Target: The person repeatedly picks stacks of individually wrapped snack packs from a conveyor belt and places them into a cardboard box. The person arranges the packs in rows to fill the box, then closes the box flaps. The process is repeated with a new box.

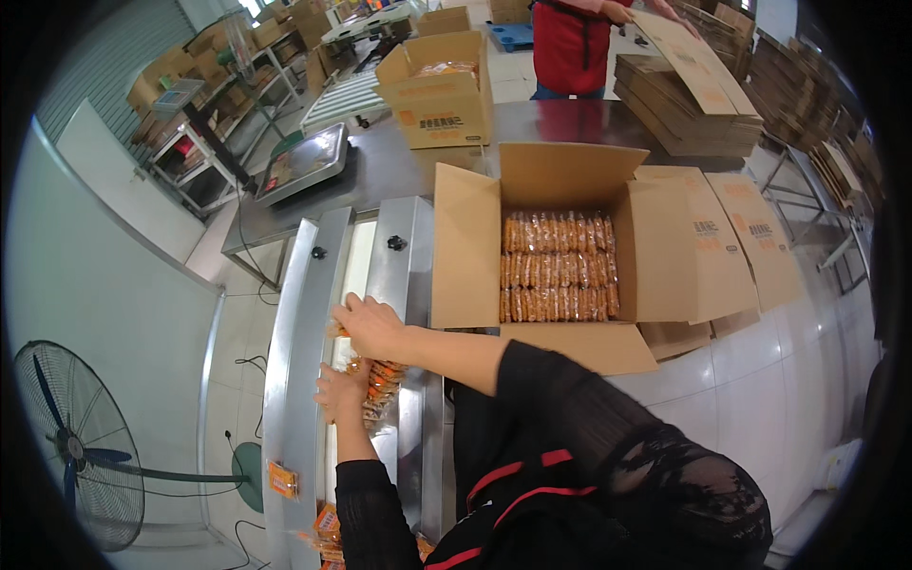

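My right hand (pixel 372 329) reaches over a white conveyor belt (pixel 360 249), fingers bent around a small clear-wrapped snack packet (pixel 340 330) that is mostly hidden. Just nearer to me, my left hand (pixel 343 394) is over the same belt, its thumb against a row of wrapped snack packets (pixel 385 385). What lies under its palm is hidden. The row rests on the steel side of the conveyor, packets standing face to face. To the right, an open cardboard box (pixel 467 249) holds three rows of upright orange-brown wrapped packets (pixel 559 267).
More orange packets (pixel 328 524) lie on the near belt, and one packet (pixel 283 479) sits on the left steel edge. A scale (pixel 303 162) and a filled carton (pixel 445 107) stand on the steel table (pixel 385 167). Beyond, a person (pixel 572 50) handles flat cardboard (pixel 695 64). A fan (pixel 75 445) stands left.
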{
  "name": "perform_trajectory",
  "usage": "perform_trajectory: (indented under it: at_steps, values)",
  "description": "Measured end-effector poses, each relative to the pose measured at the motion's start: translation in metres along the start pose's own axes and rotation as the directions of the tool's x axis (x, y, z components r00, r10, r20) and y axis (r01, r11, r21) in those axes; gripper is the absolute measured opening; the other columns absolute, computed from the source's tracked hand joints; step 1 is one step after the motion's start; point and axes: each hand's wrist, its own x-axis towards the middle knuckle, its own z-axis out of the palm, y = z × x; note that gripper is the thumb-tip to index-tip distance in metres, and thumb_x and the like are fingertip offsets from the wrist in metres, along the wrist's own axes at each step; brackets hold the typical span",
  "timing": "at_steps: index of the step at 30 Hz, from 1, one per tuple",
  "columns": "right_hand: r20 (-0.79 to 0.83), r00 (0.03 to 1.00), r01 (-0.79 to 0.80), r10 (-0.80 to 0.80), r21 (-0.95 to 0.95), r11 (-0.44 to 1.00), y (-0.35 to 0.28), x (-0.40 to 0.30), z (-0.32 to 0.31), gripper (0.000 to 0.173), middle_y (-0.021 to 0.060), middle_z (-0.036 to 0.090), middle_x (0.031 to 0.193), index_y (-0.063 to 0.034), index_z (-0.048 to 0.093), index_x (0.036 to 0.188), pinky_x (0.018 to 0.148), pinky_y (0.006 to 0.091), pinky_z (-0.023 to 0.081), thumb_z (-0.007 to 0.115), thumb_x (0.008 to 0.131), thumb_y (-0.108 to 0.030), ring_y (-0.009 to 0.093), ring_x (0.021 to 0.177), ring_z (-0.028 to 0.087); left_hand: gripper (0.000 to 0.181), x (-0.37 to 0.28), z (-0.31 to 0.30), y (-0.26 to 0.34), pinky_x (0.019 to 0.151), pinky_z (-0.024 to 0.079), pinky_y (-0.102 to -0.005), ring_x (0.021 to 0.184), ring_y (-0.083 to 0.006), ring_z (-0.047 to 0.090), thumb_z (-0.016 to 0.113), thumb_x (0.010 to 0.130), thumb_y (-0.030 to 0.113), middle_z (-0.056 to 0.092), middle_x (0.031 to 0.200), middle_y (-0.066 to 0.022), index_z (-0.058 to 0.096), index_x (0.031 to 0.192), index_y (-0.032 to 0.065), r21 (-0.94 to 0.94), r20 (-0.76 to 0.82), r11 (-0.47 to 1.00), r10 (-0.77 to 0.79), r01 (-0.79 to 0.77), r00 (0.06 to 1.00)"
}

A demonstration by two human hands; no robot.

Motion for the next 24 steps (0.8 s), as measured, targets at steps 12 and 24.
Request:
perform_trajectory:
  at_steps: [12, 24]
  values:
    - [-0.487, 0.874, -0.171, -0.003, -0.313, 0.934, 0.195, -0.207, -0.221, 0.061, 0.0179, 0.067, 0.124, -0.0053, 0.048, 0.139, 0.095, 0.046, 0.053, 0.074, 0.084, -0.008, 0.037, 0.112, 0.065, 0.129, -0.013, -0.005, 0.002, 0.105, 0.043, -0.0704, 0.15, -0.0415, 0.033, 0.064, 0.072, 0.092, 0.033, 0.166, -0.0158, 0.023, 0.168, 0.0163, -0.006, -0.007, 1.0, 0.012, -0.012, 1.0]
    - [-0.288, 0.929, -0.362, 0.231, -0.587, 0.725, 0.411, -0.192, -0.16, 0.052, 0.0094, 0.053, 0.15, -0.008, 0.054, 0.147, 0.114, 0.0546, 0.039, 0.061, 0.098, -0.024, 0.035, 0.134, 0.051, 0.127, 0.002, 0.005, 0.0, 0.114, 0.04, -0.0649, 0.151, -0.0471, 0.031, 0.067, 0.074, 0.088, 0.033, 0.166, -0.0207, 0.023, 0.168, 0.0149, 0.001, -0.035, 0.999, 0.036, -0.036, 0.999]
